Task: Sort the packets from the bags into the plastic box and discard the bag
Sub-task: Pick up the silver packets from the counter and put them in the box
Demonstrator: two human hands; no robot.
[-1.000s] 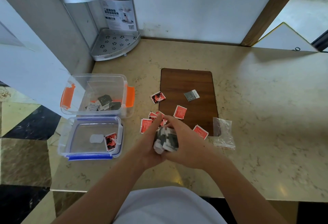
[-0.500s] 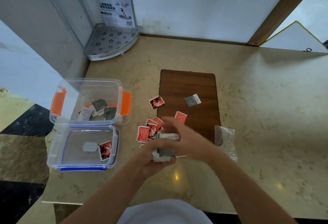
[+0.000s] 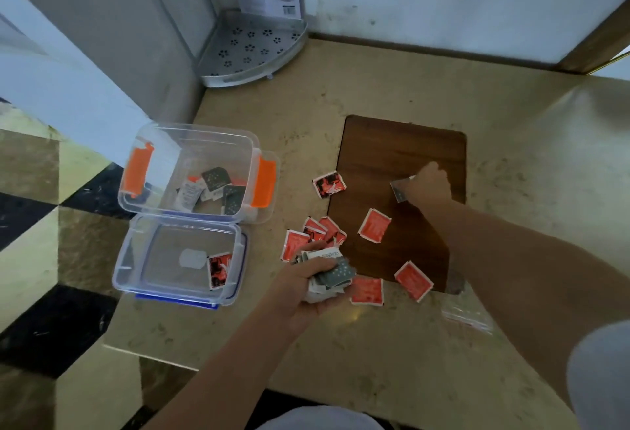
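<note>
Head view: a bunch of grey packets (image 3: 332, 274) is held in the curled fingers of the left hand (image 3: 306, 288), low over the counter (image 3: 375, 344). One grey packet (image 3: 398, 190) on the brown board (image 3: 402, 153) is pinched by the right hand (image 3: 428, 184). Red packets (image 3: 374, 225) are spread between the hands. More grey packets are seen inside the orange-clipped box (image 3: 194, 170). One red packet lies in the blue-edged box (image 3: 177, 259). A clear bag (image 3: 467, 313) is left by the right arm.
</note>
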